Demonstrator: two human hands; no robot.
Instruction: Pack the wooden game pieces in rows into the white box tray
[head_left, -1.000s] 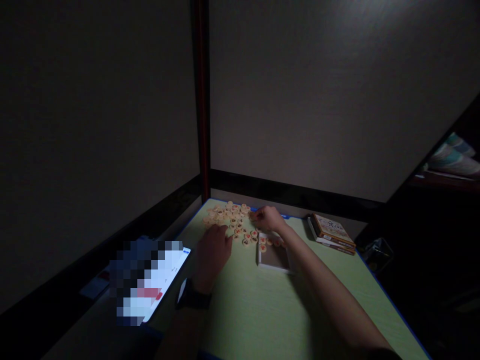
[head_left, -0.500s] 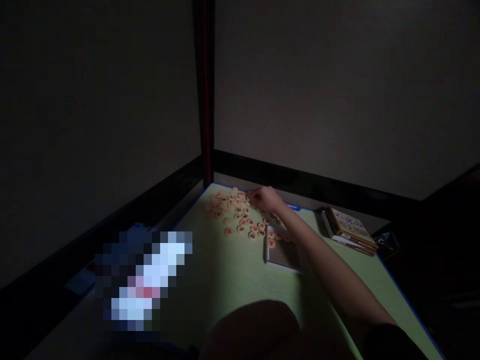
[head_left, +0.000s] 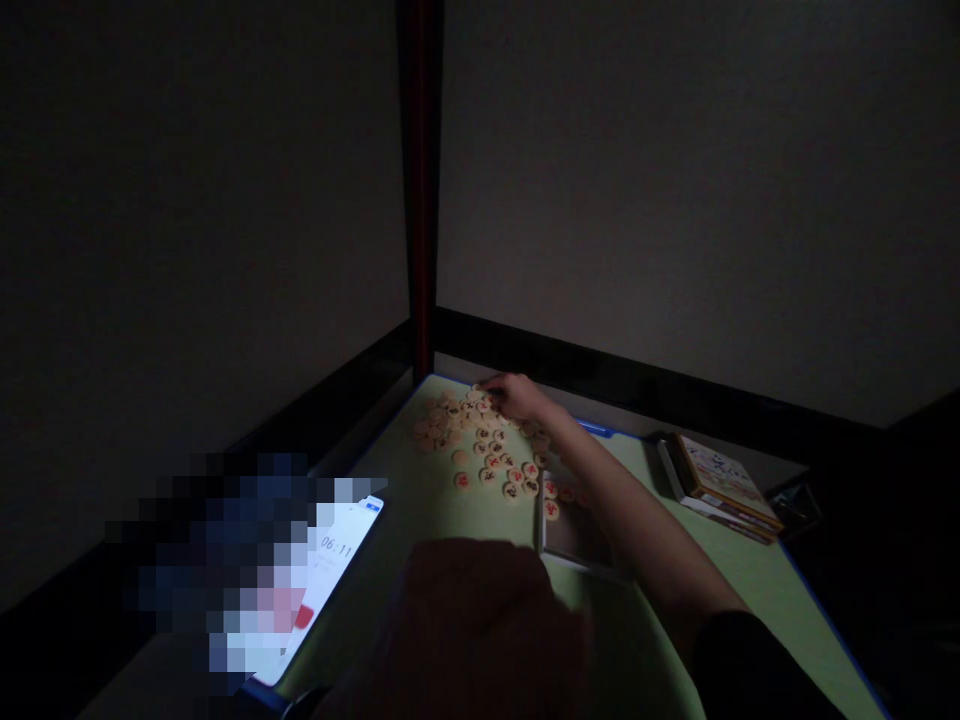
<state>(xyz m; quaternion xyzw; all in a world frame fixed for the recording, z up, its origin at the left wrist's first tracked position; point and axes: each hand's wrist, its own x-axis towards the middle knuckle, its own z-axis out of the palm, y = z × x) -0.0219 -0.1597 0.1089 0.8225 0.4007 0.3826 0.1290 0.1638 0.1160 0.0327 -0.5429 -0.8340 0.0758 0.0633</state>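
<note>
My right hand (head_left: pixel 517 395) reaches across to the far side of a scattered pile of round wooden xiangqi pieces (head_left: pixel 480 435). Its fingers are bent and drawn together over pieces at the pile's edge; whatever they grip is too small and dark to make out. Red or black characters mark many pieces, while others look blank. Under my right forearm lies a shallow white-rimmed tray (head_left: pixel 541 515), with several red-marked pieces lined up along its far and left sides. Close to the camera, my left hand (head_left: pixel 487 620) is a dark shape in shadow, its fingers hidden.
A lit phone (head_left: pixel 330 570), partly pixelated, stands at the left. Stacked boxes or books (head_left: pixel 724 485) lie on the right side of the green tabletop (head_left: pixel 390 520). Walls meet behind the table at a dark red corner post (head_left: pixel 421 200).
My right hand has shifted slightly left along the far edge of the pile. My left hand has risen further into view at the bottom. The camera view has shifted a little.
</note>
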